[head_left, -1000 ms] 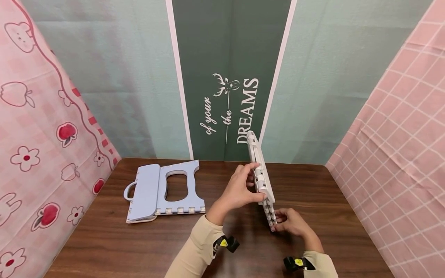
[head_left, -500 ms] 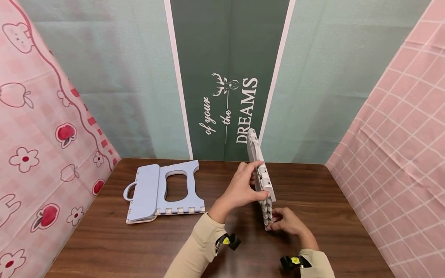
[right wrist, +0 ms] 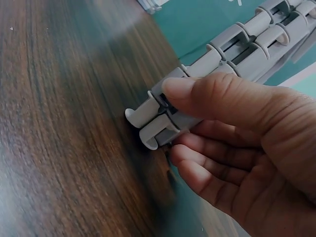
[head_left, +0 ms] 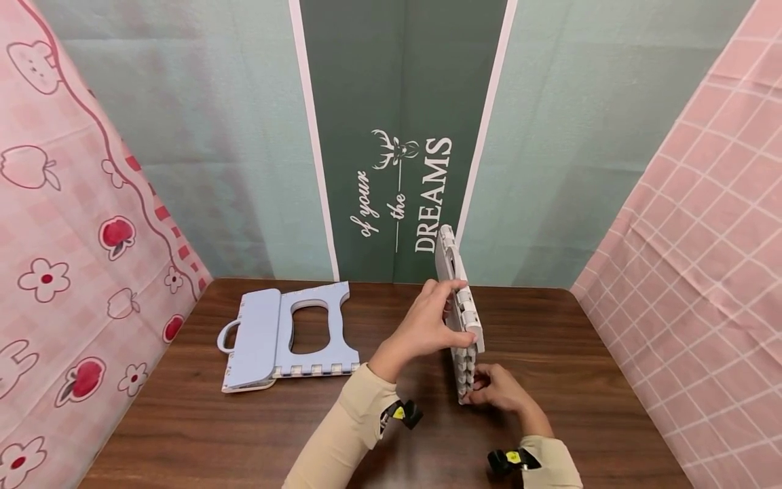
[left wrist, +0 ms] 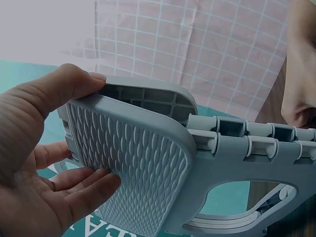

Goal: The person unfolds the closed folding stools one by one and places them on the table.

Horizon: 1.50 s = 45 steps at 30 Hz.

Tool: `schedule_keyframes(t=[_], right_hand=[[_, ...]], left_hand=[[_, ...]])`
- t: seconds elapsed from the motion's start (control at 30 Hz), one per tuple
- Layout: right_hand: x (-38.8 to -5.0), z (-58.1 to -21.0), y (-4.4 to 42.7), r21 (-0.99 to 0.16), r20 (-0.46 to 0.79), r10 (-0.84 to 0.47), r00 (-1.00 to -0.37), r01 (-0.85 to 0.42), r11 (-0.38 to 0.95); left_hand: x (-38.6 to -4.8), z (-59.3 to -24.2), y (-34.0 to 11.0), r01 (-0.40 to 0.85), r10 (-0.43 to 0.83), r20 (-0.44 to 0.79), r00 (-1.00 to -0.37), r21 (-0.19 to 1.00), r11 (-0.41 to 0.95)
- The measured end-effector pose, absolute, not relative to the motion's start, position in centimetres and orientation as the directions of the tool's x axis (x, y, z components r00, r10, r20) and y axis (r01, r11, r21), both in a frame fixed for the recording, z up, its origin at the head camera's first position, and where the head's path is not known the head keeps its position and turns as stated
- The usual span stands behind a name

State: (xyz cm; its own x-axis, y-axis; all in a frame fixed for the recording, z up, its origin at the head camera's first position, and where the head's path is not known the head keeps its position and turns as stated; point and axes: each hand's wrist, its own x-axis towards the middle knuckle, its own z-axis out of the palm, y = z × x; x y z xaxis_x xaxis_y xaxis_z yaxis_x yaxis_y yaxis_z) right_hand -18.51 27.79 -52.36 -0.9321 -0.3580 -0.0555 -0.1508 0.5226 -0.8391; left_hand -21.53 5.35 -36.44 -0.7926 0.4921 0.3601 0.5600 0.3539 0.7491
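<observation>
A whitish-grey folding stool (head_left: 459,319), folded nearly flat, stands on edge over the table. My left hand (head_left: 427,322) grips its seat part, thumb on the near edge and fingers around the far side. In the left wrist view the seat panel (left wrist: 133,158) has a woven-like texture, and a gap shows between the two seat halves. My right hand (head_left: 497,390) holds the lower leg end. The right wrist view shows the thumb pressing the hinged leg edge (right wrist: 227,54) just above the wood, other fingers curled behind it.
A light-blue folding stool (head_left: 256,336) lies folded on the left of the brown wooden table (head_left: 427,448), its carry handle (head_left: 226,336) pointing left. Patterned cloths hang at both sides, and a green backdrop (head_left: 403,81) closes off the back.
The stool's lower end has swung left with my right hand, so it stands more upright. My left hand has shifted slightly right and up. The blue stool has stayed put.
</observation>
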Motion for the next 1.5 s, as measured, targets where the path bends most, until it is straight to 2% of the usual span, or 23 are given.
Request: schedule_keyframes(t=[0.2,0.57,0.77,0.97,1.5], right_hand=[[-18.5,-52.6,27.2,-0.862,-0.04,-0.394,-0.918,-0.168,0.478],[-18.7,-52.9,27.0,-0.863,-0.036,-0.393,-0.919,-0.17,0.475],[-18.4,-52.8,26.9,-0.875,-0.026,-0.377,-0.926,-0.161,0.457],[-18.4,-53.1,26.9,-0.85,-0.035,-0.362,-0.932,-0.162,0.501],[-18.1,-52.4,26.5,-0.84,-0.049,-0.368,-0.929,-0.161,0.518]], left_hand=[[-21.4,-36.2,6.1,0.572,0.505,0.348,-0.79,0.715,0.402],[-21.6,-35.1,6.8,0.606,0.562,0.31,-0.767,0.636,0.478],[-21.6,-35.3,7.2,0.601,0.554,0.309,-0.773,0.636,0.485],[-21.7,-35.5,7.2,0.609,0.554,0.314,-0.771,0.62,0.496],[-21.8,-35.5,6.6,0.616,0.579,0.313,-0.753,0.643,0.454]])
